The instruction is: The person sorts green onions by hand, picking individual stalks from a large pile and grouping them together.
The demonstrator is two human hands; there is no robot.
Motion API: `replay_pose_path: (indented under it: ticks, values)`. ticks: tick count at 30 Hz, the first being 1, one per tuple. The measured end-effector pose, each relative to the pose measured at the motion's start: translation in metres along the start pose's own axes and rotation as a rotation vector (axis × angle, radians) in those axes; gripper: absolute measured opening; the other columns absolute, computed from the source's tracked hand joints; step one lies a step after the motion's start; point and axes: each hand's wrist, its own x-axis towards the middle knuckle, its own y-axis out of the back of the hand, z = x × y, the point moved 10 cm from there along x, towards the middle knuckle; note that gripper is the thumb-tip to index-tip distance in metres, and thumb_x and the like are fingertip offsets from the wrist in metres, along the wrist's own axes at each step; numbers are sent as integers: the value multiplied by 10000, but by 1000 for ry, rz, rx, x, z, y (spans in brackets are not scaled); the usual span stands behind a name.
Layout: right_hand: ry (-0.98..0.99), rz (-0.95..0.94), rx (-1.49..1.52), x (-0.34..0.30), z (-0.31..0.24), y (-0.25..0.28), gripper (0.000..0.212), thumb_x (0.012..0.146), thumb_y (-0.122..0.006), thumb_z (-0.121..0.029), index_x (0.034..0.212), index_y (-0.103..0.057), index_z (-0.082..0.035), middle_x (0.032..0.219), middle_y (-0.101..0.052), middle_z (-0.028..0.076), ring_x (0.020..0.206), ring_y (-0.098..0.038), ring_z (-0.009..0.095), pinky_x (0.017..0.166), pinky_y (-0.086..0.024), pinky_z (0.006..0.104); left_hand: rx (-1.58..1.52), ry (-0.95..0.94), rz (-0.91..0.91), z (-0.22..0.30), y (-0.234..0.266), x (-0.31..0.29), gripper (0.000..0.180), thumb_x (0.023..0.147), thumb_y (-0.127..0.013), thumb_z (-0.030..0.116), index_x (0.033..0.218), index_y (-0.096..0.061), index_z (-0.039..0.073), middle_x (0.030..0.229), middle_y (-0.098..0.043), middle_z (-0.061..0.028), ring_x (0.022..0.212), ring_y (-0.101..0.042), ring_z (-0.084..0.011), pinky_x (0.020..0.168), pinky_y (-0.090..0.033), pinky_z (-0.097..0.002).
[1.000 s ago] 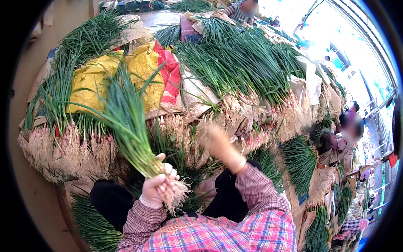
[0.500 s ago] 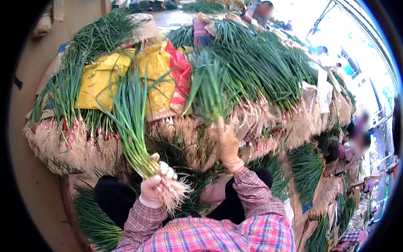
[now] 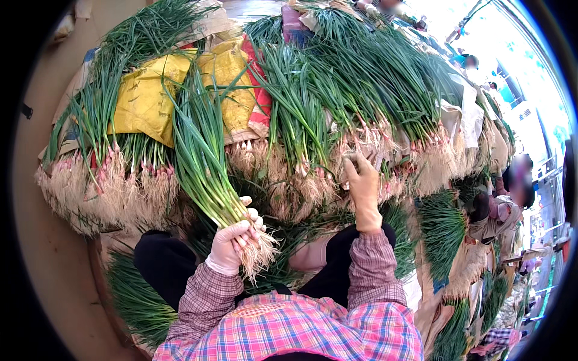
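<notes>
My gloved left hand (image 3: 232, 242) is closed around the lower stems of a bunch of green onions (image 3: 208, 168). The leaves lean up and left, and pale roots hang out past the fingers. My right hand (image 3: 363, 189), in a tan glove, is above the front edge of the heap, close to the root ends. Its thumb and forefinger are apart with nothing visible between them; the other fingers are partly hidden. Left of it, a smaller bunch of green onions (image 3: 301, 129) lies on the heap with its roots toward me.
Yellow sacks (image 3: 150, 99) and a red-edged sack lie over parts of the large green onion heap (image 3: 385, 90). More bunches (image 3: 442, 237) lie on the floor at right and by my left knee (image 3: 159, 259). A brown wall (image 3: 45, 192) rises at left. Other people (image 3: 503, 210) sit at right.
My right hand has let go of a bunch of green onions, now lying on the heap, and moved right. My left hand, still holding its bunch, has shifted slightly right.
</notes>
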Motion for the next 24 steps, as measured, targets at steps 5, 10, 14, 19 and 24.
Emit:
replay_pose_path:
  ticks: [5,10,14,19,24]
  values:
    - [-139,-329,-95,3,25,-52,135,833,-647,-192,828,-640,-58,705,-620,24,622,-565,137,561,-435,268,7,42,-16,0,-4,-1,525,735,-607,29,1227,-429,-15,936,-546,-98,828,-557,-223,842,-462,-383]
    - [-383,-445,562,-57,-45,-73,76,798,-692,-158,776,-648,-100,671,-574,-32,666,-541,81,638,-435,229,162,79,77,-8,6,-3,323,770,-541,7,1090,-505,-11,969,-600,-145,889,-602,-245,828,-488,-380]
    - [-496,-661,791,-120,-52,-160,141,833,-671,-140,870,-627,-11,731,-587,-19,664,-532,72,617,-430,198,338,205,118,-20,17,-6,225,797,-541,13,1022,-544,4,866,-645,-139,649,-609,-133,530,-473,-174]
    - [-286,-405,761,-101,-43,-163,116,862,-618,-112,776,-574,-49,682,-549,-39,620,-491,52,561,-403,196,403,193,89,-19,24,-7,258,763,-572,12,1019,-546,-6,925,-620,-150,706,-604,-174,640,-510,-270]
    - [-201,-308,524,-89,-32,-150,182,854,-633,-201,761,-575,-55,642,-550,-1,566,-495,99,540,-421,233,185,146,83,-10,15,-15,303,739,-595,5,1038,-544,-2,940,-612,-145,685,-590,-169,639,-509,-274]
